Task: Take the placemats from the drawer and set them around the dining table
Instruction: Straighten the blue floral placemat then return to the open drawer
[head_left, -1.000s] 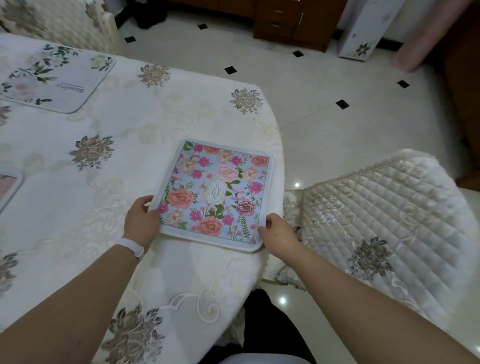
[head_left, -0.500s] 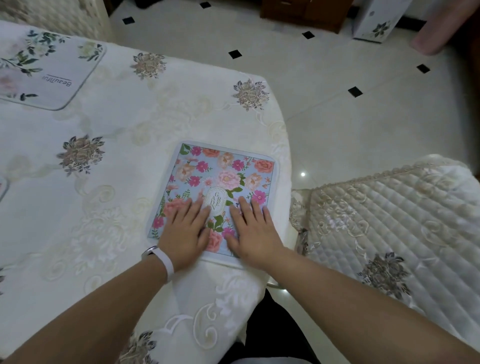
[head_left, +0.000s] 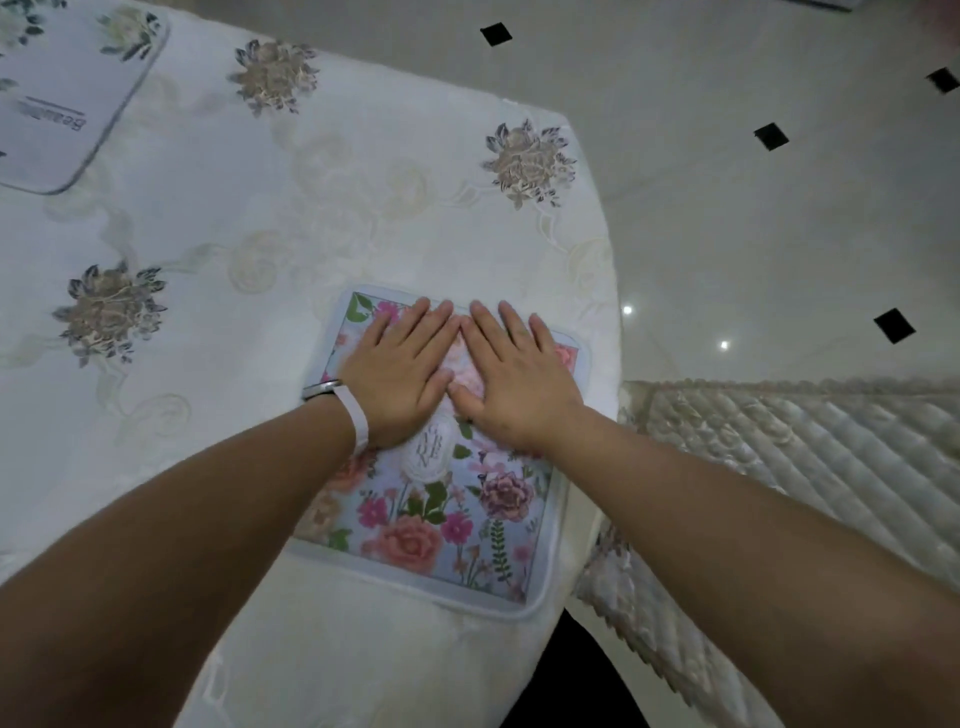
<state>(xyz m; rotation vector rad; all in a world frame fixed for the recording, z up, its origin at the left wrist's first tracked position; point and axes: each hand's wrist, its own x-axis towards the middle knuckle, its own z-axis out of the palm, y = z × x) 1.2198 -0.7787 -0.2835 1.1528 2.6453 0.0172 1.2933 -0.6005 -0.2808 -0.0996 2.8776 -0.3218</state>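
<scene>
A blue placemat with pink and orange flowers (head_left: 447, 525) lies flat on the dining table (head_left: 260, 234) near its right edge. My left hand (head_left: 400, 369) and my right hand (head_left: 514, 379) rest palm down on the mat's far half, side by side, fingers spread and pointing away from me. Neither hand grips anything. A white band circles my left wrist. A second placemat, white with dark leaves and lettering (head_left: 67, 93), lies at the table's far left, cut off by the frame.
The table wears a cream embroidered cloth with brown flower motifs. A chair with a quilted cream cover (head_left: 805, 483) stands close at the right, beside the table edge. Beyond lies a pale tiled floor (head_left: 753, 218) with small black diamond insets.
A second ago both hands held the mat's near corners. They then went flat onto the mat and have slid across it to its far half. The view has tilted down.
</scene>
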